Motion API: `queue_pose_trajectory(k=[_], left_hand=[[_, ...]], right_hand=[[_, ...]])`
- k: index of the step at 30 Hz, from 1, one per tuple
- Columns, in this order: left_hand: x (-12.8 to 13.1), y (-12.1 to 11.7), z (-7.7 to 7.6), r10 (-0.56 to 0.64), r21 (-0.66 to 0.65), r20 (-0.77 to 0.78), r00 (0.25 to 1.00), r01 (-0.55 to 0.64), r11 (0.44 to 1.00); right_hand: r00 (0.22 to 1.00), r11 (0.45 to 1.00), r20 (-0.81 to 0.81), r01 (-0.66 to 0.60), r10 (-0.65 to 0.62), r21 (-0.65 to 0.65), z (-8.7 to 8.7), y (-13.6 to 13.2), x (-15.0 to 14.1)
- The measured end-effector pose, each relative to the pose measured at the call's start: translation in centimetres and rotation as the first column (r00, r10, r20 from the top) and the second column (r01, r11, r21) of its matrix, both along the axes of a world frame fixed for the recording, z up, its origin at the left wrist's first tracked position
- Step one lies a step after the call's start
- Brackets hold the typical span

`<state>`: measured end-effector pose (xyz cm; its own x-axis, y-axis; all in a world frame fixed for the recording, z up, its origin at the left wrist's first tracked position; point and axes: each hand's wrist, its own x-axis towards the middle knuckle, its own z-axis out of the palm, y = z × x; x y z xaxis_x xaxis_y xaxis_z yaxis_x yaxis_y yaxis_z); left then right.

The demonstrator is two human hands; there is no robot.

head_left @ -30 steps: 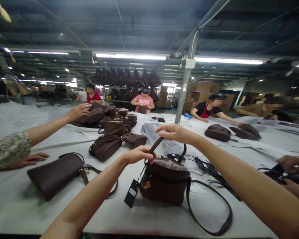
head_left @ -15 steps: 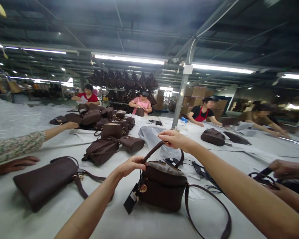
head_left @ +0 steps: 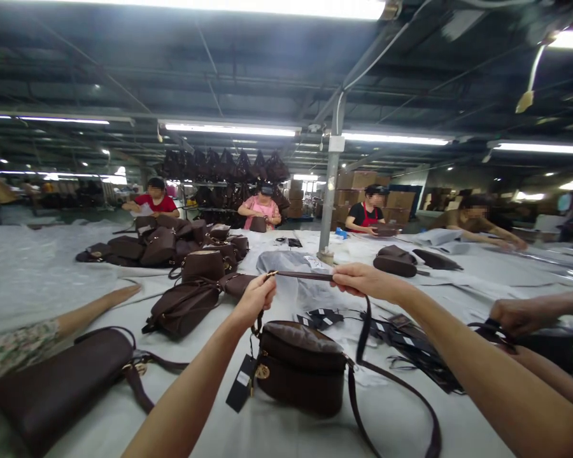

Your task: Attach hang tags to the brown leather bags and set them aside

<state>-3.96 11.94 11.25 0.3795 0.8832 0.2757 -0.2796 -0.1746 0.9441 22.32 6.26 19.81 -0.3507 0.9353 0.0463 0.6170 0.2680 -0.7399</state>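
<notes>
A dark brown handbag (head_left: pixel 300 375) stands on the white table in front of me, its top showing a pale, crinkled lining or stuffing. Above it, its shoulder strap (head_left: pixel 305 275) is stretched level between my hands. My left hand (head_left: pixel 256 299) is closed on the strap's left end, beside a small gold fitting. Farther right, my right hand (head_left: pixel 370 281) pinches the strap, and the rest loops down to the bag's right side. A black hang tag (head_left: pixel 241 383) and a round gold charm (head_left: pixel 262 371) hang at the bag's left.
Another brown bag (head_left: pixel 62 388) lies at left near a co-worker's patterned sleeve (head_left: pixel 19 343). Beyond is a pile of bags (head_left: pixel 162 238). Black tags (head_left: pixel 410 343) and clear plastic (head_left: pixel 286 270) lie on the table. A co-worker's hand (head_left: pixel 513 316) is at right; a pole (head_left: pixel 332 184) rises behind.
The strap, arched over the bag before, is now pulled straight. My left hand has risen from the bag's upper left edge; my right hand has moved right along the strap. The view has tilted up.
</notes>
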Motion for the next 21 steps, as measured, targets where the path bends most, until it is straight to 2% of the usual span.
queue_pose_trajectory(k=[2,4,8,11,14,17,19,21], left_hand=[[-0.2,0.3,0.0,0.052,-0.063,0.137,0.989,-0.044,0.997],[0.3,0.2,0.2,0.072,-0.151,0.252,0.965,-0.034,0.988],[2.3,-0.2,0.7,-0.050,-0.322,0.469,0.882,0.223,0.920],[3.1,0.0,0.6,-0.030,-0.401,0.567,0.823,0.308,0.863],[1.5,1.3,0.5,0.075,-0.456,0.569,0.819,0.238,0.858],[-1.8,3.1,0.4,0.189,-0.481,0.540,0.820,0.116,0.869],[-3.6,3.9,0.4,0.238,-0.501,0.514,0.824,0.063,0.863],[-3.9,4.0,0.4,0.259,-0.514,0.492,0.831,0.037,0.857]], right_hand=[[0.994,0.998,-0.096,0.057,-0.061,-0.040,-0.8,-0.9,1.4],[0.979,0.990,-0.185,0.059,-0.081,-0.125,-2.1,-1.6,1.1],[0.979,0.965,-0.189,0.021,-0.073,-0.263,-5.4,-1.3,-3.5],[0.987,0.956,-0.133,0.048,-0.090,-0.290,-7.0,-0.4,-7.3],[0.995,0.955,-0.093,-0.006,-0.023,-0.298,-6.8,-0.7,-8.3],[0.994,0.943,-0.039,-0.110,0.103,-0.314,-5.6,-2.0,-5.5],[0.998,0.956,0.005,-0.061,0.065,-0.287,-4.8,-2.8,-2.7],[1.000,0.972,0.001,0.010,-0.010,-0.237,-4.1,-3.0,-0.6]])
